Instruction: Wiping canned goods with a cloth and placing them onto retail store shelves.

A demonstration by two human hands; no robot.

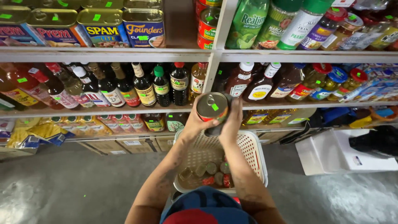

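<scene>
- Fingers of the left hand (pixel 195 122) and right hand (pixel 232 122) were clamped on a round metal can (pixel 212 107) with a shiny lid and a small green sticker.
- Directly below the can sat a cream perforated plastic basket (pixel 255 151), with more cans (pixel 211 172) lying inside.
- Behind the can, shelves (pixel 124 53) of dark glass bottles (pixel 143 85) stood.
- Both forearms reached upward, hands cupping the can from either side.

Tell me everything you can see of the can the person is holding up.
The can is a round metal tin with a silver pull-tab lid, a small green sticker on top and a red label round its side. It is tilted, lid toward the camera, held above the white basket. The left hand and right hand clasp it from either side; a second can seems stacked beneath it.
</scene>
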